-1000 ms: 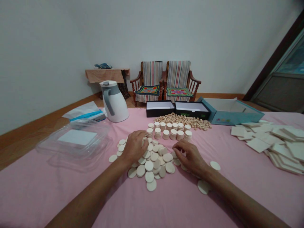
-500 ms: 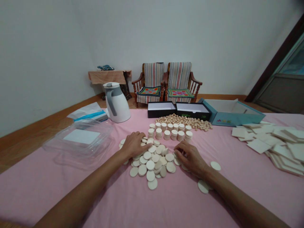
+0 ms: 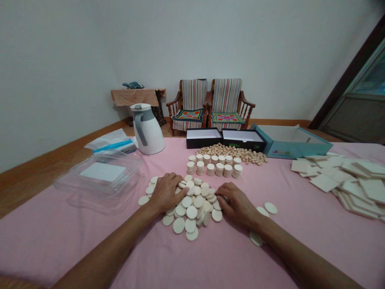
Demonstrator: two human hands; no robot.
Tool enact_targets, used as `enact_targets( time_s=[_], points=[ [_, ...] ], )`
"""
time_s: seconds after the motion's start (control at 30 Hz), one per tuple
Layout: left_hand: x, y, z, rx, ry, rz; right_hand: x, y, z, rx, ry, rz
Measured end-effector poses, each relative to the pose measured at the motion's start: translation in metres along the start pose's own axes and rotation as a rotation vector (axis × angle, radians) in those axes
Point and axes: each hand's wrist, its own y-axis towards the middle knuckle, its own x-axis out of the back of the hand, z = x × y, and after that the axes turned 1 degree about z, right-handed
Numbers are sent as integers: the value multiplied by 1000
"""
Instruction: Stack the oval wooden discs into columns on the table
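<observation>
A loose heap of pale round wooden discs [image 3: 191, 212] lies on the pink cloth between my two hands. My left hand [image 3: 169, 192] rests over the heap's left side, open, its thumb apart from the fingers and touching discs. At the right edge of the heap is my right hand [image 3: 236, 200], fingers loosely bent against the discs and thumb apart; no held disc shows. Behind the heap stand two rows of stacked discs [image 3: 219, 169]. A few stray discs [image 3: 270, 208] lie beside and partly under my right forearm.
Small wooden beads [image 3: 231, 152] are spread before two black box trays [image 3: 204, 143]. A blue box [image 3: 297, 150] and square wooden tiles [image 3: 326, 182] are at the right. On the left are a white jug [image 3: 153, 138], clear plastic containers [image 3: 132, 174] and a tissue packet [image 3: 114, 146].
My right hand has moved slightly left against the heap. Discs at its right have shifted inward, and more discs show left of my left hand, which has dropped slightly nearer.
</observation>
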Motion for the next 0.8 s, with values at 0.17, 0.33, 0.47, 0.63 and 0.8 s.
enact_targets(
  time_s=[0.17,0.33,0.47,0.63,0.8],
  points=[
    [0,-4,-1,-29,-13,10,0,-2,1,-6,15,0],
    [0,-9,-3,-58,-17,8,0,-3,0,4,12,14],
    [2,-13,-5,-80,-48,12,1,-4,2,4,10,24],
    [4,-15,-9,-76,-84,19,0,-4,3,2,17,1],
    [4,-11,-23,-133,-136,53,0,-3,0,-13,37,-29]
  ],
)
